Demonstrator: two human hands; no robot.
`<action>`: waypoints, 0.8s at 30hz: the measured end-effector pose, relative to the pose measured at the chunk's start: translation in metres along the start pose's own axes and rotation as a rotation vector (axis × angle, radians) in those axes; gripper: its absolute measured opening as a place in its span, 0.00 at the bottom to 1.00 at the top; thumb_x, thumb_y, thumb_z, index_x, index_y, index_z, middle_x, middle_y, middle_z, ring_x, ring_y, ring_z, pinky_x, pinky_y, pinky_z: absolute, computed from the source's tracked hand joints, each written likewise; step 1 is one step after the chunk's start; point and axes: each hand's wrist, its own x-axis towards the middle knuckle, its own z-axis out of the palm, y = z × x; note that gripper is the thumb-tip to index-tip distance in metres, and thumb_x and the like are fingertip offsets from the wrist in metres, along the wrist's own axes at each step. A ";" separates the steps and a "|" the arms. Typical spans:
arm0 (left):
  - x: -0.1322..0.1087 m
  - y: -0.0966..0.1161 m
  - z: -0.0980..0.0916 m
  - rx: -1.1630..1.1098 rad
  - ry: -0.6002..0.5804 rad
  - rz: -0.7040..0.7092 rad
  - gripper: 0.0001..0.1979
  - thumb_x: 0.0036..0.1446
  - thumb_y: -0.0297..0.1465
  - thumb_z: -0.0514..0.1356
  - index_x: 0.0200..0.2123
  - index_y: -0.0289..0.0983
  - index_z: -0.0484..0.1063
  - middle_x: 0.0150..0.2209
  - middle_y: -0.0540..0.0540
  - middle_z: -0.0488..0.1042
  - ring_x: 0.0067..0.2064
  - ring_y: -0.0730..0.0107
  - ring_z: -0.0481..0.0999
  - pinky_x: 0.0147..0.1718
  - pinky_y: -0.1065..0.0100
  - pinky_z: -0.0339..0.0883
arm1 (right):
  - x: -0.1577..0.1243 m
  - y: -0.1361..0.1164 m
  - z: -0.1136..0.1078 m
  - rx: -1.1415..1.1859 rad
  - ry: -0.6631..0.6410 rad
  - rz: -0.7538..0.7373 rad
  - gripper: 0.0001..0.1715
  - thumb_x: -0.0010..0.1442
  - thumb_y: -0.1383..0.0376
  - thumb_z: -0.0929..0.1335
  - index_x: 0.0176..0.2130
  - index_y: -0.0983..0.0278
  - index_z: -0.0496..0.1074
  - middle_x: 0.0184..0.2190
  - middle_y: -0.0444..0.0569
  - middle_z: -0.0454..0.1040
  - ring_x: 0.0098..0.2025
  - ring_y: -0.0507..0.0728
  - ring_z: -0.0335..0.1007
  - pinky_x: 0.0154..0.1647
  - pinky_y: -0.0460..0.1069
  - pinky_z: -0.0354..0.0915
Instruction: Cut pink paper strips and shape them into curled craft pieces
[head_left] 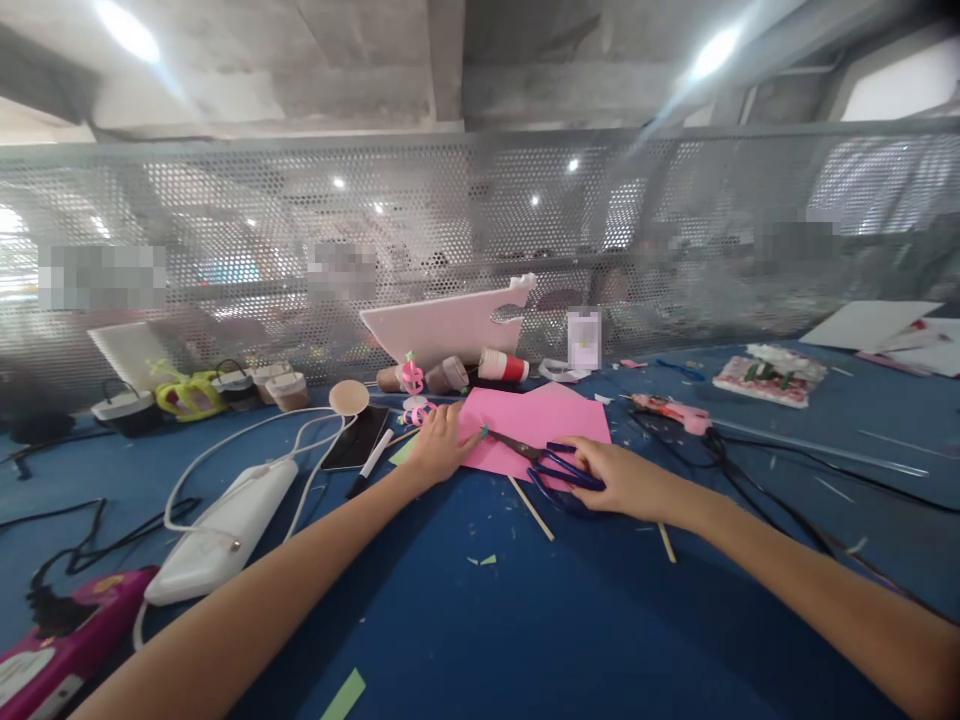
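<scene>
My right hand (604,475) grips scissors (536,452) by their dark blue loop handles. The blades point left over a sheet of pink paper (559,415) lying on the blue table. Near the blade tips is my left hand (441,445), at the paper's left side, with its fingers closed. A small green piece (484,432) shows at its thumb tip; its full shape is hidden. Behind this hand stands a pink, ribbon-like craft piece (412,375). Pale green paper (405,451) pokes out beneath the wrist.
A white power strip (225,530), marker (371,460) and phone (352,440) lie left. Paper cups (504,366) lie behind the sheet. A pink glue gun (675,410) with black cables lies right. Thin sticks (532,510) and scraps dot the table; a perforated metal screen (300,220) rises behind.
</scene>
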 end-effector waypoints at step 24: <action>0.008 0.006 -0.014 -0.380 -0.018 -0.132 0.10 0.54 0.24 0.58 0.38 0.40 0.77 0.30 0.47 0.76 0.34 0.63 0.74 0.40 0.66 0.65 | 0.009 0.044 -0.013 0.611 1.152 0.386 0.32 0.48 0.50 0.72 0.47 0.63 0.64 0.29 0.49 0.74 0.31 0.60 0.74 0.33 0.56 0.69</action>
